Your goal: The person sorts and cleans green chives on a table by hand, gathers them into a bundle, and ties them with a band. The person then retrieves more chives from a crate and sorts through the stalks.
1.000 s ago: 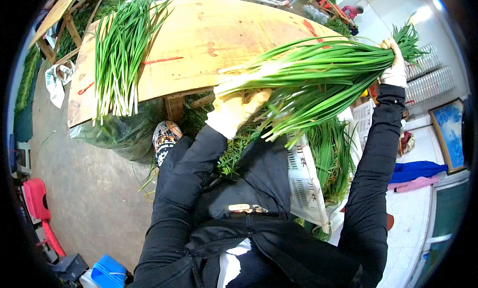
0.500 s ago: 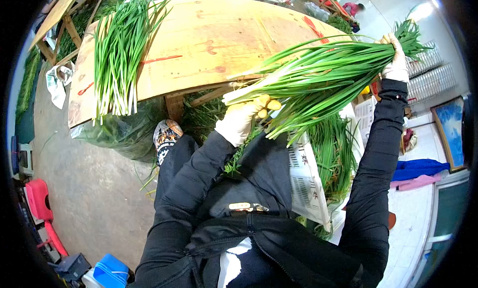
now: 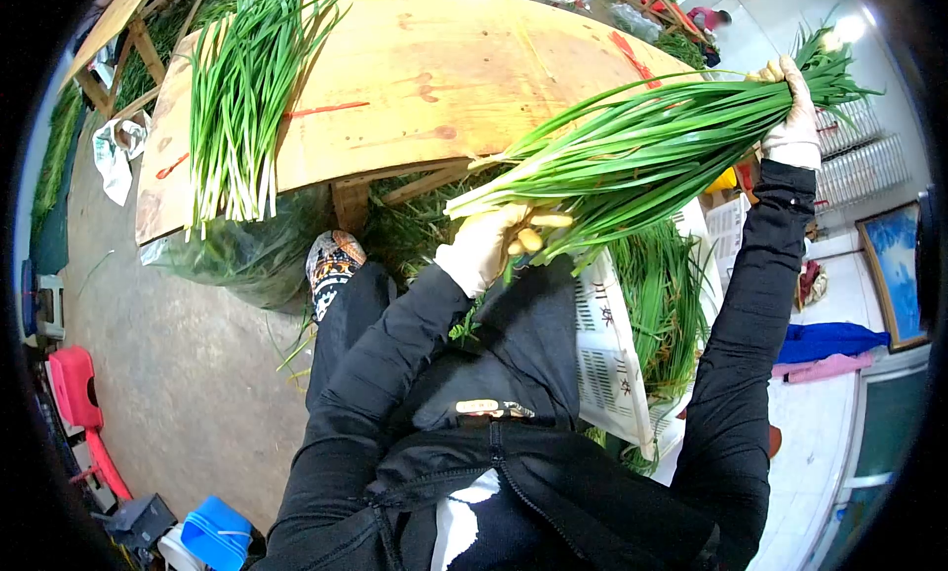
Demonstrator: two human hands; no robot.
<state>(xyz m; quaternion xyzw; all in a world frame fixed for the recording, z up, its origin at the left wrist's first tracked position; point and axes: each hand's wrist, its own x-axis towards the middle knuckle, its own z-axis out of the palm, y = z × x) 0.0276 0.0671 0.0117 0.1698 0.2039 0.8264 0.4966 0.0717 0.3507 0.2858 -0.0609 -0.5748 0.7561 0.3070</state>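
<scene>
A long bunch of garlic chives (image 3: 632,141) is held slanting across the table's front edge, its pale stems at the left and its dark leaf tips at the upper right. My right hand (image 3: 793,102), in a pale glove, is closed around the leafy end. Under the stem end, my left hand (image 3: 489,243), also gloved, has its fingers curled against the lower stems; exactly what lies inside them is partly hidden. Another pile of garlic chives (image 3: 242,112) lies on the left of the wooden table (image 3: 425,87), stems pointing at me.
A white crate (image 3: 607,359) of greens stands at my right leg. Red ties (image 3: 326,109) lie on the table. Below it is a plastic bag (image 3: 247,255) of greens. A blue bin (image 3: 217,533) and red stool (image 3: 75,388) stand lower left. A person (image 3: 706,20) is far off.
My right hand has shifted slightly right and up with the leafy end. My left hand has moved a little right and down, its fingers curling more beneath the stems.
</scene>
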